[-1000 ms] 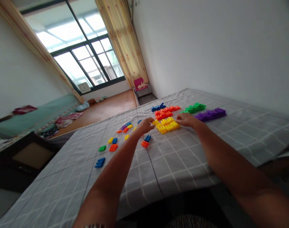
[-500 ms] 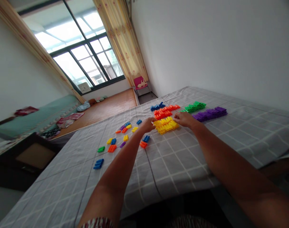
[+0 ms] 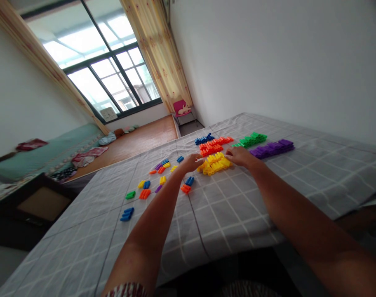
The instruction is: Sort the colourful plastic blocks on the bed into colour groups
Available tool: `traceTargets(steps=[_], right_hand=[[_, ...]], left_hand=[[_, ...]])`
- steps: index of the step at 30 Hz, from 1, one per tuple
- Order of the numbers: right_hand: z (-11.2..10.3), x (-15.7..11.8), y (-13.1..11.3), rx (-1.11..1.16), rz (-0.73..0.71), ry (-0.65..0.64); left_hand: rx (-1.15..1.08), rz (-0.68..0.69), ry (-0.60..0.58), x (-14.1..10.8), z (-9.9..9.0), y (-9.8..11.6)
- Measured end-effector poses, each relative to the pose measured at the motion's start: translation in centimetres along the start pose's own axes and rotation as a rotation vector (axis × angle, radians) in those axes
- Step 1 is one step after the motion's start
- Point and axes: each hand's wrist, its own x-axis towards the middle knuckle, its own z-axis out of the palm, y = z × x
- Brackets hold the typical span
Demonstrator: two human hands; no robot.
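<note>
My left hand is at the left side of a stacked pile of yellow plastic pieces, its fingers stretched toward the pile and apart. On the pile's other side, my right hand has its fingertips bent close to the edge, with no piece visible in it. Whether either hand presses on the pile is hard to see. Right behind the yellow pile lie orange pieces, with dark blue pieces beyond them. Purple pieces and green pieces are grouped to the right of my right hand.
Small mixed-colour clusters lie to the left, among them blue pieces, orange pieces and a green piece. A grey checked cloth covers the table. A dark cabinet stands at left, a pink chair far back.
My left hand has drawn back slightly from the yellow pile, and its fingers have spread. At the pile's left edge, yellow pieces sit a little differently. My right hand stays nearly in place.
</note>
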Motion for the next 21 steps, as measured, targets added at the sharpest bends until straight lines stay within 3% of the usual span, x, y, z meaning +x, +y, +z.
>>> traceTargets(steps=[3,10,16,21], right_hand=[[0.1,0.1,0.1,0.007,0.007,-0.001],[0.1,0.0,0.0,0.007,-0.005,-0.008],[0.2,0.1,0.2,0.022,-0.009,-0.008],[0.2,0.1,0.2,0.032,-0.003,-0.007]], left_hand=[[-0.056,-0.044,-0.105,-0.7,-0.3,-0.1],[-0.114,-0.056,-0.205,-2.0,-1.8,-0.8],[-0.074,-0.042,-0.091,-1.9,-0.6,-1.1],[-0.072,0.020,-0.017,-1.0,-0.5,-0.1]])
